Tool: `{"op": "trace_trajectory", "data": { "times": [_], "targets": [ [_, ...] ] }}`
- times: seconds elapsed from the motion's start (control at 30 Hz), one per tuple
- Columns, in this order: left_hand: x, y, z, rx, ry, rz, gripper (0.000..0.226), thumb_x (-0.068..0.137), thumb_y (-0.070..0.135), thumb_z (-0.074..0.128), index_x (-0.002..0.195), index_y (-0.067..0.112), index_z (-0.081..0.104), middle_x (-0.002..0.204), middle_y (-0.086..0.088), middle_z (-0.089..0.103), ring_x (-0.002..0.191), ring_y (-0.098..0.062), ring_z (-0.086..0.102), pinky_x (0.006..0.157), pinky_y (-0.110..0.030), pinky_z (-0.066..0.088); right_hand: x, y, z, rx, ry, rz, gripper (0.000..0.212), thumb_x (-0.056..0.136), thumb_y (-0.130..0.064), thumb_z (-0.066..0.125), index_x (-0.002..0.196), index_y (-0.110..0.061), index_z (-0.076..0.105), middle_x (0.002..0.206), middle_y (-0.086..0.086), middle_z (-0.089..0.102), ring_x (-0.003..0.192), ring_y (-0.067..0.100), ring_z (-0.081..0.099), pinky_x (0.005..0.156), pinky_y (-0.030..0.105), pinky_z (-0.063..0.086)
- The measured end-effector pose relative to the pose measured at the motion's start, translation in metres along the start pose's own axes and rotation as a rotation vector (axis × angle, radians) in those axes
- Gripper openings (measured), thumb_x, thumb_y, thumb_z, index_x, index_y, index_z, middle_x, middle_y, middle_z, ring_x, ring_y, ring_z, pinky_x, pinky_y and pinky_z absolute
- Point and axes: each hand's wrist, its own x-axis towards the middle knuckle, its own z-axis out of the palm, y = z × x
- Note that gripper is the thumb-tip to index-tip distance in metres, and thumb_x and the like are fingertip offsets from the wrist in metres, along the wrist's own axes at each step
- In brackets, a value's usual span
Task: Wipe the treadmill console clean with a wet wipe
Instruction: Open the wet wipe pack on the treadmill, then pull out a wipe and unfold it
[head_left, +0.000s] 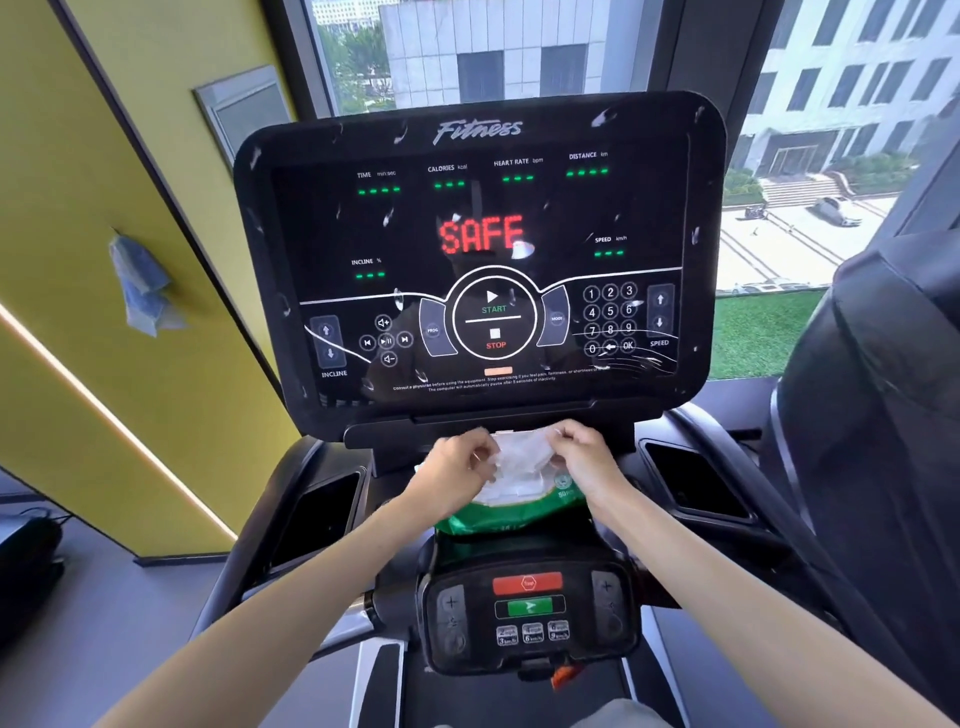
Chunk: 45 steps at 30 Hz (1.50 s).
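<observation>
The black treadmill console (478, 249) fills the upper middle and shows "SAFE" in red; white smears and streaks dot its glossy face. Just below its lower edge a green and white wet wipe pack (498, 512) lies on the ledge. A white wet wipe (522, 453) stands up out of the pack's opening. My left hand (457, 462) pinches the wipe's left side and my right hand (579, 449) pinches its right side, both hands close together over the pack.
A lower control panel (527, 608) with red and green buttons sits under the pack. Black cup holders (322, 512) (693, 480) flank the ledge. A yellow wall (78, 208) is to the left, a window (805, 156) behind, another machine (883, 415) at right.
</observation>
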Motion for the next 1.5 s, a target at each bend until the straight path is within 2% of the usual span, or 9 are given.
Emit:
{"op": "trace_trajectory", "data": {
  "times": [0.17,0.37,0.53,0.73,0.8,0.93,1.1,1.33,1.5],
  "targets": [
    [-0.007,-0.009,-0.012,0.477,0.247,0.38,0.036,0.081,0.016,0.064,0.115,0.016,0.054,0.104,0.0,0.053,0.085,-0.014,0.055,0.054,-0.03,0.049,-0.005,-0.01,-0.012,0.218,0.073,0.054,0.023,0.099,-0.014,0.038,0.081,-0.012,0.05,0.077,0.008,0.057,0.064,0.021,0.056,0.053,0.029,0.045],
    [-0.001,-0.018,0.007,0.547,0.112,0.511,0.033,0.073,0.009,0.073,0.104,0.011,0.063,0.097,-0.005,0.058,0.087,-0.023,0.057,0.061,-0.033,0.053,0.006,-0.003,-0.018,0.22,0.107,0.135,0.023,0.092,-0.035,0.048,0.109,-0.022,0.054,0.126,0.008,0.053,0.114,0.025,0.053,0.103,0.042,0.039],
    [-0.001,-0.022,0.011,0.553,-0.123,0.429,0.025,0.086,0.027,0.063,0.108,0.017,0.068,0.111,-0.001,0.059,0.103,-0.022,0.056,0.082,-0.037,0.051,-0.009,-0.016,-0.018,0.373,0.029,0.277,0.018,0.09,-0.029,0.06,0.089,-0.012,0.059,0.078,0.008,0.061,0.07,0.022,0.06,0.068,0.032,0.049],
    [0.005,-0.009,0.001,0.767,-0.509,0.287,0.037,0.098,0.037,0.041,0.124,0.02,0.059,0.126,0.001,0.047,0.12,-0.019,0.045,0.098,-0.037,0.039,-0.014,-0.018,-0.013,0.389,-0.054,0.253,0.01,0.085,0.003,0.059,0.09,-0.006,0.06,0.08,0.011,0.063,0.068,0.02,0.061,0.059,0.029,0.05],
    [0.008,0.011,-0.006,0.546,-0.531,0.089,0.038,0.098,0.037,0.04,0.115,0.014,0.064,0.119,-0.006,0.056,0.109,-0.022,0.054,0.092,-0.032,0.042,-0.016,-0.023,-0.009,0.374,-0.037,0.236,0.02,0.086,0.008,0.049,0.095,-0.004,0.061,0.08,0.011,0.062,0.069,0.019,0.061,0.06,0.029,0.049],
    [-0.001,0.051,-0.02,-0.501,-0.299,-0.313,0.051,0.097,0.046,0.036,0.101,0.006,0.067,0.084,-0.011,0.069,0.072,-0.022,0.065,0.07,-0.033,0.047,-0.017,-0.035,-0.007,0.342,-0.078,0.156,0.038,0.083,0.013,0.034,0.111,0.003,0.058,0.1,0.02,0.062,0.092,0.029,0.06,0.082,0.038,0.05],
    [-0.004,0.077,-0.024,-0.538,-0.161,-0.167,0.028,0.081,0.025,0.066,0.104,0.009,0.064,0.096,-0.012,0.07,0.084,-0.023,0.066,0.074,-0.034,0.053,-0.018,-0.066,0.0,0.259,-0.154,-0.024,0.031,0.086,0.012,0.041,0.103,-0.003,0.063,0.09,0.015,0.068,0.085,0.027,0.065,0.08,0.039,0.053],
    [0.016,0.083,-0.061,-0.563,0.127,-0.083,0.04,0.061,-0.005,0.043,0.089,0.014,0.065,0.088,-0.013,0.068,0.084,-0.027,0.063,0.071,-0.042,0.054,-0.012,-0.105,0.003,0.054,-0.029,-0.286,0.05,0.074,0.013,0.036,0.099,-0.017,0.067,0.099,0.009,0.068,0.097,0.023,0.063,0.079,0.035,0.05],
    [0.017,0.079,-0.08,-0.811,-0.103,-0.115,0.039,0.073,0.0,0.049,0.108,0.008,0.065,0.098,-0.009,0.066,0.088,-0.021,0.062,0.077,-0.032,0.053,-0.007,-0.124,0.002,0.205,-0.045,-0.271,0.043,0.077,0.012,0.038,0.096,-0.011,0.069,0.096,0.019,0.066,0.083,0.031,0.058,0.071,0.041,0.043]
  ]
}}
